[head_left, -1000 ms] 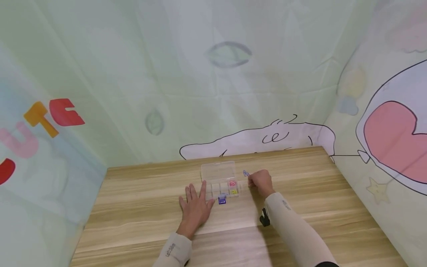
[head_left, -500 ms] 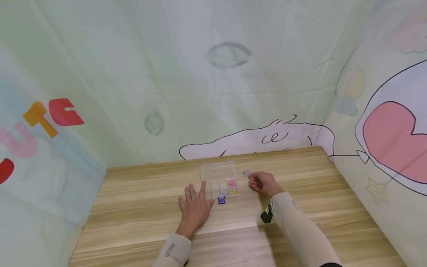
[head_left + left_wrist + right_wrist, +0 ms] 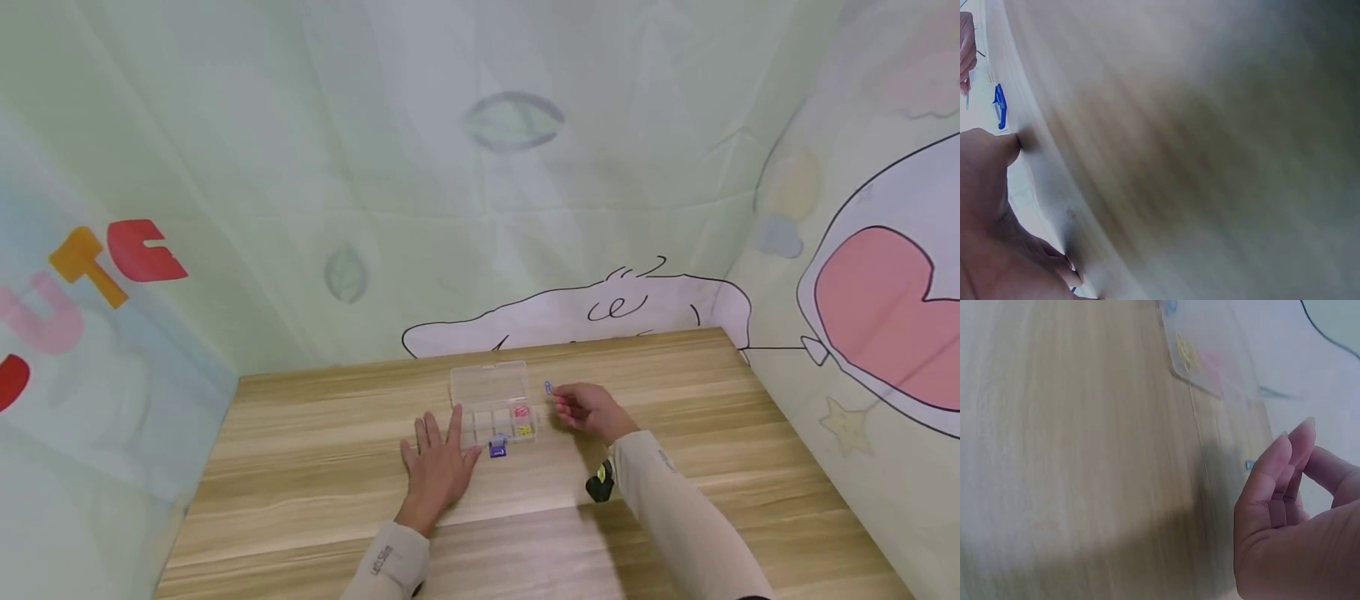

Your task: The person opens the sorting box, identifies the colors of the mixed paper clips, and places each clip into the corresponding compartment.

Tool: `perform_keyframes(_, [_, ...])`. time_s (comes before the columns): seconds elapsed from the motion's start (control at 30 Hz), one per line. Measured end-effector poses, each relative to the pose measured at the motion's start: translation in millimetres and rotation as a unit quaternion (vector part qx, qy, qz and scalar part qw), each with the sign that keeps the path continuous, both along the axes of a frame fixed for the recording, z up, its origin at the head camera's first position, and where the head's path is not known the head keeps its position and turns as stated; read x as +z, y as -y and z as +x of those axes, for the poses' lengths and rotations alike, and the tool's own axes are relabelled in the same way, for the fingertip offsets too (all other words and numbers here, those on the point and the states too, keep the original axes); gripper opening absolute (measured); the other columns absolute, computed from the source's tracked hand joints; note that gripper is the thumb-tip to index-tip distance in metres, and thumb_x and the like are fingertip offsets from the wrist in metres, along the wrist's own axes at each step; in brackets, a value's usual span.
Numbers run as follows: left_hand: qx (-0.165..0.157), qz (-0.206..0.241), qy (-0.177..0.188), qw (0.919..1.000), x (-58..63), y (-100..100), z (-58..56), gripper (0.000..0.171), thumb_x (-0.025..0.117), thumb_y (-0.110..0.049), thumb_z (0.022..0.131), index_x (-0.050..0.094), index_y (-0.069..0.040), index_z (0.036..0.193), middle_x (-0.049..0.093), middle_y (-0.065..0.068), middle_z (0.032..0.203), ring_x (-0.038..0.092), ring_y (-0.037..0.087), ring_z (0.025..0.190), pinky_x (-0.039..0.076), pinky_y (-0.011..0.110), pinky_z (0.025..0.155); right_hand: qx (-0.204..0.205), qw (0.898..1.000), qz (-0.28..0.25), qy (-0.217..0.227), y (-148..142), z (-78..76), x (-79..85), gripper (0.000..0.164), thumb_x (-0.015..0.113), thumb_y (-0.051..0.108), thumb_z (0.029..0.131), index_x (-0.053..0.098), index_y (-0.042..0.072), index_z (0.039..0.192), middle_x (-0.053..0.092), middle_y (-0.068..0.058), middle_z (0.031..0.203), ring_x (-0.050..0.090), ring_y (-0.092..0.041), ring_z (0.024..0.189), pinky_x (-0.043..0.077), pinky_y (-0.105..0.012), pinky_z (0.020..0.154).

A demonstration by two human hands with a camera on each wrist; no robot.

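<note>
A clear divided plastic box [image 3: 483, 423] lies with its lid [image 3: 490, 385] folded back. Red pieces [image 3: 521, 412] and yellow pieces [image 3: 523, 431] fill two compartments at its right end. My left hand [image 3: 435, 467] spreads its fingers beside and over the box's left end, thumb near the front edge. Right of the box, my right hand [image 3: 588, 410] has its fingertips together; a thin blue paper clip [image 3: 967, 100] sticks out from them in the left wrist view. Another blue paper clip [image 3: 548, 387] lies just left of those fingertips; the right wrist view shows a clip [image 3: 1249, 464] beside the fingers.
A small blue plastic piece [image 3: 498, 447] sits at the box's front edge. The wood-grain table [image 3: 300, 500] reaches back to a printed cloth backdrop [image 3: 420, 208], which also hangs at both sides.
My right hand has opened out from the table, then shifted slightly left towards the lying clip. One of two clips seen beside it no longer shows in the head view. The left hand stays put.
</note>
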State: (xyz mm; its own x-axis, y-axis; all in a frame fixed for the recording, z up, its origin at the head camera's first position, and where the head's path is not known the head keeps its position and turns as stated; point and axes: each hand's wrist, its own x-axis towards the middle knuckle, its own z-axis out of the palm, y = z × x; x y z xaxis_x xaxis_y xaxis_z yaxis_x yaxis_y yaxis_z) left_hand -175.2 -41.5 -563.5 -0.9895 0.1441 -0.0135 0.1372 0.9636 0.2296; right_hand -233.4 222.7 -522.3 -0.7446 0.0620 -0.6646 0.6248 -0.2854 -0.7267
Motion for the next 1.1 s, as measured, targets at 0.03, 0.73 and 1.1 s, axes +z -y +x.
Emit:
perform_keyframes(0.03, [0.001, 0.001, 0.001, 1.0, -0.5, 0, 0.0, 0.075, 0.04, -0.058, 0.088, 0.008, -0.025, 0.147, 0.01, 0.027, 0.145, 0.005, 0.042, 0.132, 0.005, 0.068, 0.094, 0.014, 1.0, 0.002, -0.004, 2, 0.4, 0.5, 0.007, 0.063, 0.006, 0.083, 0.061, -0.001, 0.083, 0.06, -0.003, 0.064, 0.055, -0.01, 0.053, 0.047, -0.022, 0.052])
perform_keyframes(0.73, [-0.006, 0.006, -0.012, 0.9999, 0.1, 1, 0.3, 0.076, 0.044, -0.057, 0.088, 0.011, -0.023, 0.147, 0.013, 0.029, 0.144, 0.008, 0.043, 0.132, 0.008, 0.07, 0.092, 0.148, 0.988, 0.034, -0.026, 46, 14.3, 7.2, 0.008, 0.069, 0.01, 0.078, 0.066, 0.003, 0.077, 0.059, -0.001, 0.058, 0.055, -0.009, 0.047, 0.049, -0.023, 0.047])
perform_keyframes(1.1, [-0.006, -0.001, -0.018, 0.9998, -1.6, 1, 0.2, 0.075, 0.043, -0.057, 0.088, 0.012, -0.023, 0.147, 0.013, 0.029, 0.144, 0.009, 0.044, 0.131, 0.01, 0.07, 0.092, 0.188, 0.981, 0.035, -0.032, 51, 18.0, 8.0, 0.012, 0.071, 0.009, 0.076, 0.065, 0.0, 0.081, 0.059, -0.001, 0.057, 0.054, -0.009, 0.046, 0.049, -0.024, 0.047])
